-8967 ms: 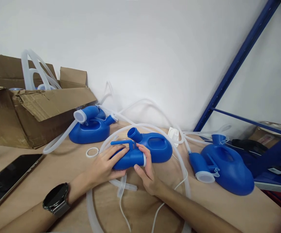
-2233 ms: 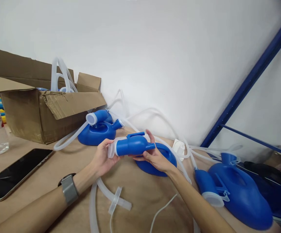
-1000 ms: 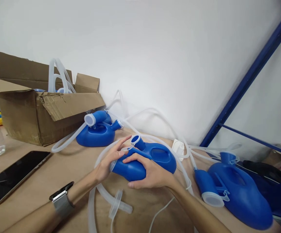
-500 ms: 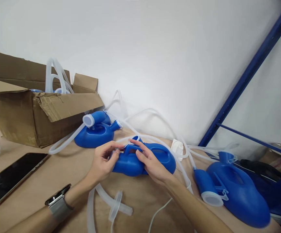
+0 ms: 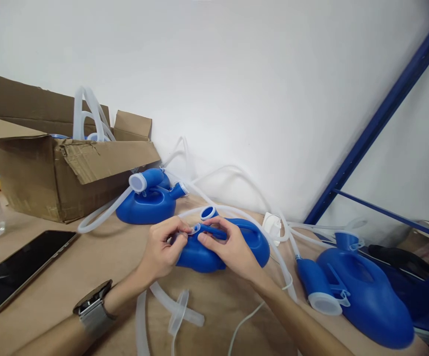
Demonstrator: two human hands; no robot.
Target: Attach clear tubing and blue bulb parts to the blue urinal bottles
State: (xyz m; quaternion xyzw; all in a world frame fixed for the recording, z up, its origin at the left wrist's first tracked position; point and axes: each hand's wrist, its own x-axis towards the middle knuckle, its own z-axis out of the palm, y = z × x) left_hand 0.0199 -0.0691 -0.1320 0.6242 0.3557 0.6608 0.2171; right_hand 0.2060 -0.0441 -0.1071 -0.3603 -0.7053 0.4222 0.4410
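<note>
A blue plastic bottle (image 5: 199,255) lies on the brown table in front of me, its open mouth (image 5: 209,212) facing up. My left hand (image 5: 165,247), with a watch on its wrist, pinches a small clear plastic piece (image 5: 195,228) by its left end. From the right, my right hand (image 5: 231,244) grips a thin blue part (image 5: 212,230) between thumb and fingers, above the bottle. The clear piece meets the left end of that blue part. A clear tube (image 5: 177,306) and a translucent ring lie below the hands.
An open cardboard box (image 5: 29,178) with tubes stands at the left, a phone (image 5: 21,269) before it. Another blue bottle (image 5: 146,207) sits beside the box, a further one (image 5: 370,296) at the right. Clear tubing runs along the wall. A blue metal frame (image 5: 377,118) rises at the right.
The blue part under my right hand has turned and its left end now shows, with the clear piece against it. My right hand has shifted slightly, and the bottle's mouth is more visible.
</note>
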